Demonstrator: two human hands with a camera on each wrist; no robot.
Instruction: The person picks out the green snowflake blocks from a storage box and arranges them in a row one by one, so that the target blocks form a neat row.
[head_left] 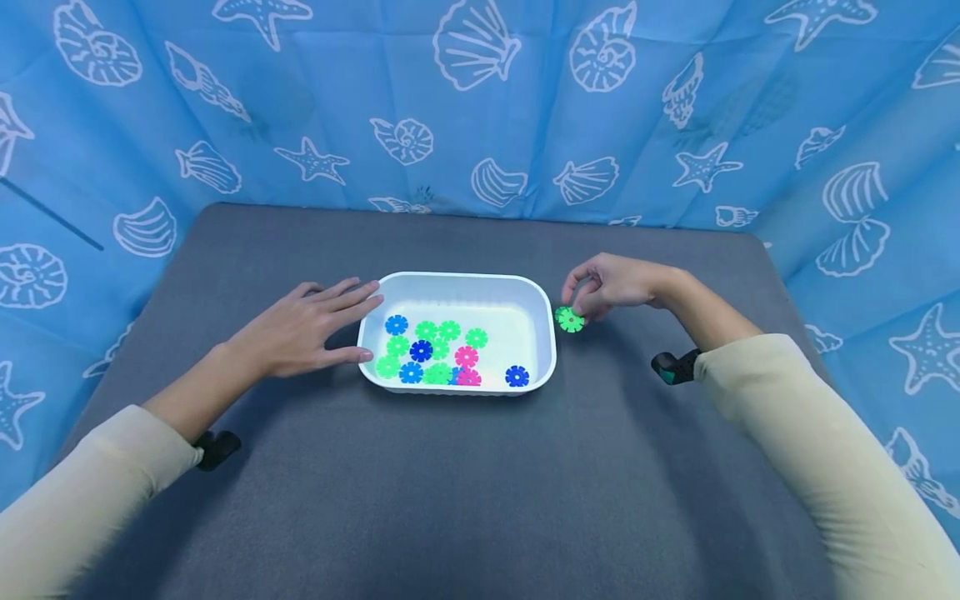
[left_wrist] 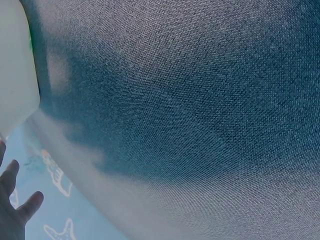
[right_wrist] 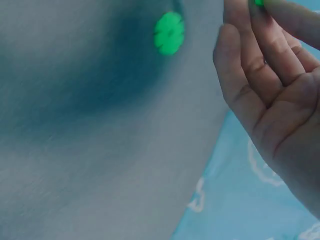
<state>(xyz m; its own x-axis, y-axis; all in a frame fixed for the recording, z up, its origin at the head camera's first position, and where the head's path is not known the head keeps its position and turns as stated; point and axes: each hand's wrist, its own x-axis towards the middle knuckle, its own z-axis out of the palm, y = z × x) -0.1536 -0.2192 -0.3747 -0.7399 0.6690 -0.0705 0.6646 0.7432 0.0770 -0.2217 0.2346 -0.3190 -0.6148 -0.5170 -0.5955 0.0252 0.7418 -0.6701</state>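
A white tray (head_left: 457, 389) holds several notched plastic discs in green, blue and pink, mostly gathered towards its left and front. My left hand (head_left: 303, 329) lies at the tray's left end, fingers spread and straight, with fingertips at the rim. Just past the tray's right end, my right hand (head_left: 611, 283) pinches a green notched disc (head_left: 572, 320) between thumb and fingers. In the right wrist view only a sliver of that held disc (right_wrist: 259, 2) shows at the top. Another green disc (right_wrist: 170, 33) lies on the table there; the held one mostly hides it in the head view.
A dark grey cloth-covered table (head_left: 480, 492) spreads under everything. Behind it and at both sides hangs a blue curtain (head_left: 480, 125) with white shell and starfish prints. Black wrist straps (head_left: 217, 450) show at both sleeves.
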